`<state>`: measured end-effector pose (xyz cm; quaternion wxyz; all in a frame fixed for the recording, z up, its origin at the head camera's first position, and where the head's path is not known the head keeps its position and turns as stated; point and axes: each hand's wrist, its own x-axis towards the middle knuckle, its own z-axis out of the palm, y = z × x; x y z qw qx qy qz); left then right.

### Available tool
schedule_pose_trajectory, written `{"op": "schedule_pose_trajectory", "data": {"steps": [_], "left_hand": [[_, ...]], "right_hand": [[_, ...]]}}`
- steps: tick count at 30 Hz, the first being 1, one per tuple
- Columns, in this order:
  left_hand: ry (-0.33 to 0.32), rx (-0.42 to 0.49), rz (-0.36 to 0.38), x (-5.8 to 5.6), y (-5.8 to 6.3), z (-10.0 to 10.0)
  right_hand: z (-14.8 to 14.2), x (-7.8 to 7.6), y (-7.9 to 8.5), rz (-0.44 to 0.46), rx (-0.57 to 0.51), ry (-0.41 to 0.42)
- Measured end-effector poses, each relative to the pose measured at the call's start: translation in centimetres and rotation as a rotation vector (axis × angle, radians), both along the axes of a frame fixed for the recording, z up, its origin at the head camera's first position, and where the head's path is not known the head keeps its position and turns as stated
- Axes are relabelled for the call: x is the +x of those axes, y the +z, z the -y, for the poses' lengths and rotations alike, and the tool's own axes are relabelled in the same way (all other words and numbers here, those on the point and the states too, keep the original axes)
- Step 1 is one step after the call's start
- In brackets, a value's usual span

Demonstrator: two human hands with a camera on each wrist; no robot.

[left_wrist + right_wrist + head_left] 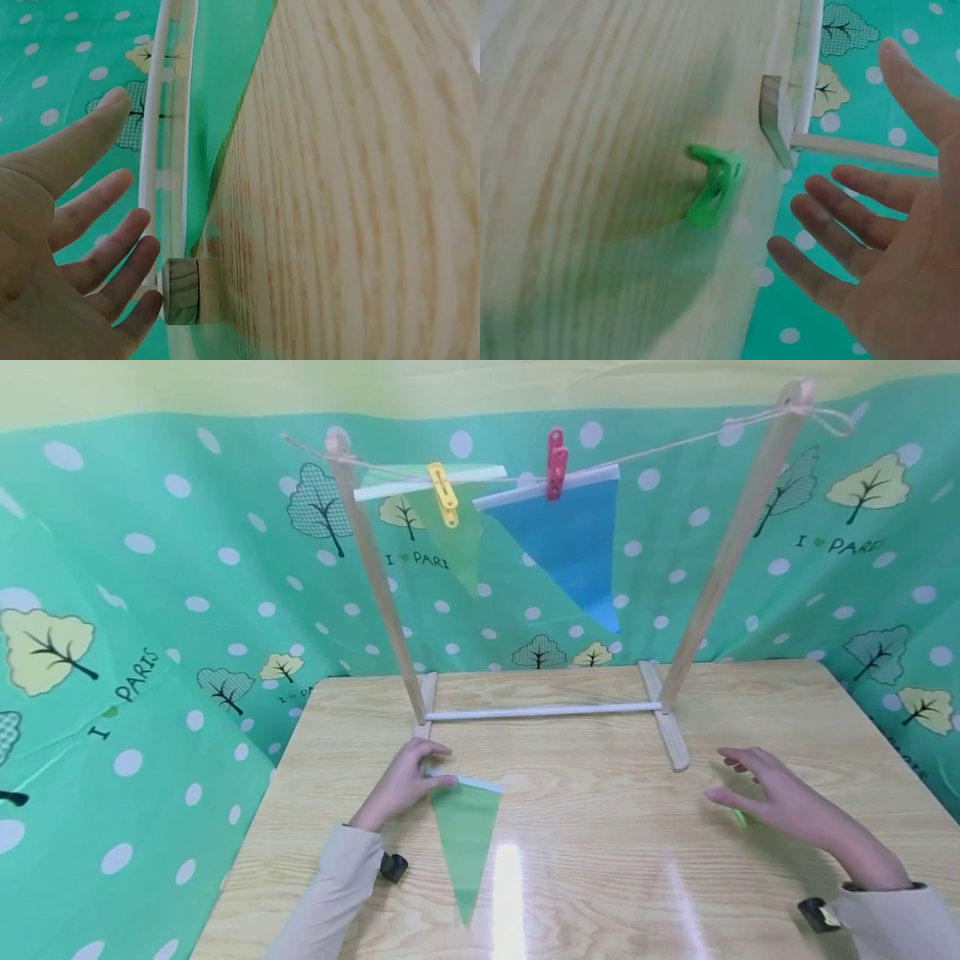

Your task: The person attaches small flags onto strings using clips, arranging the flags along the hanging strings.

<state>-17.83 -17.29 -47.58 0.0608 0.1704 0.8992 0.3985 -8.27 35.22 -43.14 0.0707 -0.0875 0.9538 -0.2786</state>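
A green triangular pennant (467, 837) with a white top edge lies on the table, its tip toward me. My left hand (401, 782) hovers at the flag's upper left corner, fingers spread. The left wrist view shows the fingers (112, 266) apart from the green cloth (217, 82). On the right, a green clothespin (716, 184) lies on the wood, mostly hidden under my right hand (772, 797) in the head view. The right fingers (855, 217) are loosely extended above it, holding nothing.
Behind stands a wooden frame with a left post (378, 585), a right post (731, 560) and a white crossbar (540, 711). From its string hang a green pennant (461, 539) under a yellow clothespin (442, 495) and a blue pennant (573, 539) under a red clothespin (556, 464).
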Motion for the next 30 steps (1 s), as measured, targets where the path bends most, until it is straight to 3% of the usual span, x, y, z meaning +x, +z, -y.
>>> {"op": "schedule_pose_trajectory", "data": {"steps": [9, 18, 30], "left_hand": [[-0.010, -0.021, -0.002, 0.1, -0.1, -0.1], [-0.012, -0.064, 0.019, 0.2, -0.5, 0.0], [-0.043, -0.111, 0.038, 0.3, -0.1, 0.2]], "right_hand": [[-1.0, 0.0, -1.4, -0.020, 0.045, -0.026], [-1.8, 0.2, -2.5, 0.033, 0.086, -0.046], [-2.5, 0.0, -3.2, 0.060, 0.125, -0.055]]}}
